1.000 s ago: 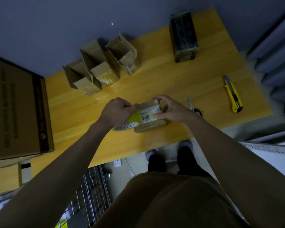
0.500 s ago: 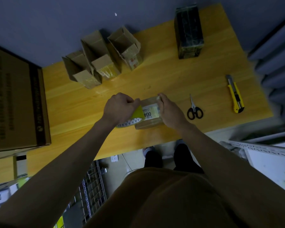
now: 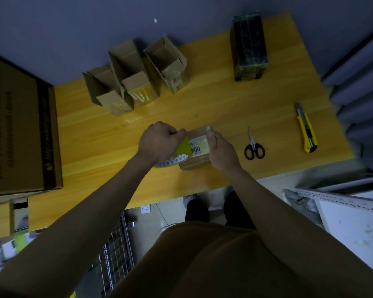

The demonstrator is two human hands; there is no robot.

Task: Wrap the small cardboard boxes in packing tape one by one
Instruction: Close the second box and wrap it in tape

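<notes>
A: Box?
B: Small box (image 3: 197, 148) on the table (image 3: 224, 104), near front edge, between both hands.
A: Left hand (image 3: 159, 141)?
B: Curled tight round the tape roll (image 3: 177, 157), touching the box.
A: Right hand (image 3: 222, 151)?
B: Fingers bent over the box's right end, gripping it.

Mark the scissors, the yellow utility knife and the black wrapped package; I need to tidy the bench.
scissors (image 3: 254, 147), head view, on the pivot above the black handles.
yellow utility knife (image 3: 307, 132), head view, mid-body.
black wrapped package (image 3: 248, 43), head view, top face.
</notes>
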